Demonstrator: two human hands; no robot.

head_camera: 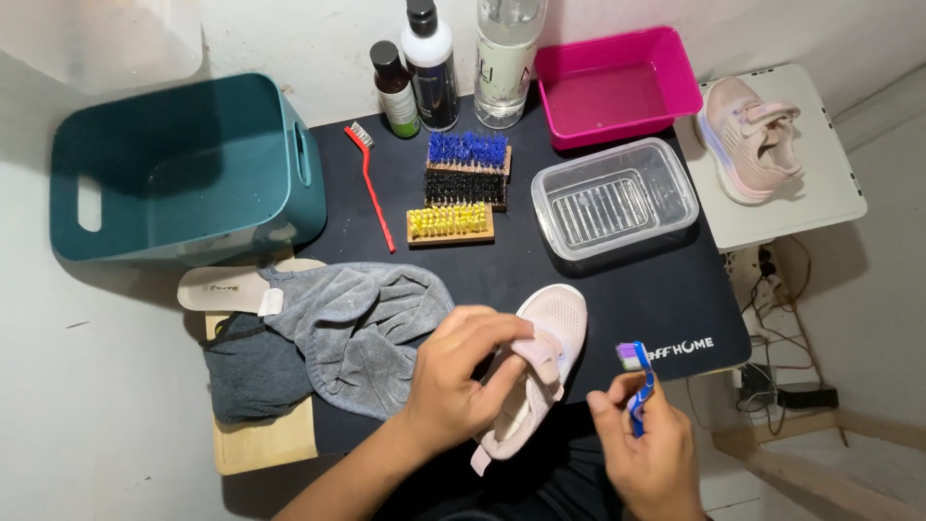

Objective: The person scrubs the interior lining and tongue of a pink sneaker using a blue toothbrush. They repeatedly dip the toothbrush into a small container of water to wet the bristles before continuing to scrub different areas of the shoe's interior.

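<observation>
**Pink shoe held over the mat's near edge, toothbrush raised beside it**

The small pink shoe (pixel 540 371) sat at the near edge of the black mat (pixel 617 299), toe pointing away from the person, its heel end hanging over the lap. The left hand (pixel 463 371) was wrapped around the shoe's upper from the left side, fingers closed over the strap area. The right hand (pixel 651 449) gripped the handle of a blue toothbrush (pixel 639 381), fingers curled tight around it, with the purple-and-white bristle head up and just beside the shoe's right side, not touching it.

Left of the shoe lay a grey towel (pixel 352 333), bunched over a darker cloth (pixel 253 371) and a wooden board (pixel 260 444), with a pale insole (pixel 217 287) just beyond it. Farther back on the mat stood a clear plastic container (pixel 614 200), three stacked brushes (pixel 461 188) with blue, black and yellow bristles, and a thin red brush (pixel 371 183). Bottles (pixel 429 68) lined the wall beside a pink tub (pixel 617 85). A teal basket (pixel 183 164) stood at the left. The second pink shoe (pixel 750 137) rested on a white surface (pixel 820 183) at the right.
</observation>
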